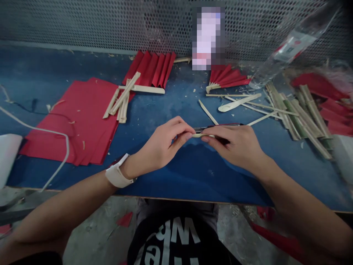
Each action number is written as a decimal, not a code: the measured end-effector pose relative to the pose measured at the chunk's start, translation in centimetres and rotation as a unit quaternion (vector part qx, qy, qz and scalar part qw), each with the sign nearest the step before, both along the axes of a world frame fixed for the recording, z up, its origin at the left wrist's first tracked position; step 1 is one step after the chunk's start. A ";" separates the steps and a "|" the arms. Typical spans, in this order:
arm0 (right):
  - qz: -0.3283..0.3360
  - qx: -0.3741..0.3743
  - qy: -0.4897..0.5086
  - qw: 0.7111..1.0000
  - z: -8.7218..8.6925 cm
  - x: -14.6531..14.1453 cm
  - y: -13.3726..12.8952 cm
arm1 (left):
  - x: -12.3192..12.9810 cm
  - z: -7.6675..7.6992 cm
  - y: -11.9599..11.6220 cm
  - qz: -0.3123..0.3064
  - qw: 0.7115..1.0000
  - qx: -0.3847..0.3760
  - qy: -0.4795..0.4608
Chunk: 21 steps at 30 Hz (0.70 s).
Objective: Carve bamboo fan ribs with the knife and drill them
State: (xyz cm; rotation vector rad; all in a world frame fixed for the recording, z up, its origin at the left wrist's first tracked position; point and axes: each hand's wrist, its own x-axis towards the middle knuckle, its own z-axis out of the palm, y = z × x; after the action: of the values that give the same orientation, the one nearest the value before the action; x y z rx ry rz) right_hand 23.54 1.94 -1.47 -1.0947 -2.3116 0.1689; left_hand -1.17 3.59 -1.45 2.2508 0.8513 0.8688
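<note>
Close together above the blue tabletop, my two hands meet at a short pale bamboo strip (196, 135). My left hand (172, 141), with a white watch on the wrist, pinches the strip's left end between thumb and fingers. My right hand (237, 143) is closed at the other end, its thumb along the strip. A slim knife (234, 124) with a metal blade and dark red handle lies under my right fingers, its blade reaching toward my left fingertips. Part of the strip and most of the handle are hidden by the right hand.
Red paper sheets (74, 125) lie left, with bamboo sticks (124, 99) and pleated red paper (154, 68) behind. A small red fan (228, 78), bamboo pieces (298, 114) and a leaning plastic bottle (292, 48) are right. A white cable (41, 129) crosses the left side.
</note>
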 end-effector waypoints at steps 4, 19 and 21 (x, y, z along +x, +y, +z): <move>0.041 -0.078 0.024 0.996 -0.1 -0.1 0.1 | 0.2 -0.3 0.0 -0.014 1.000 0.013 0.000; 0.081 -0.190 0.102 0.973 0.6 -0.5 0.0 | 0.2 -0.2 0.1 -0.031 0.999 0.010 0.014; 0.080 -0.202 0.106 0.970 0.6 -0.6 -0.1 | 0.3 -0.2 0.0 -0.025 1.000 -0.014 0.013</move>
State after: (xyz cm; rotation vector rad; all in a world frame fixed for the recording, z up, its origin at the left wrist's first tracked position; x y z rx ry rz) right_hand 22.92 1.86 -0.92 -1.0166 -2.2195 0.8096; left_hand -0.90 3.61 -1.65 2.2548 0.8113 0.8015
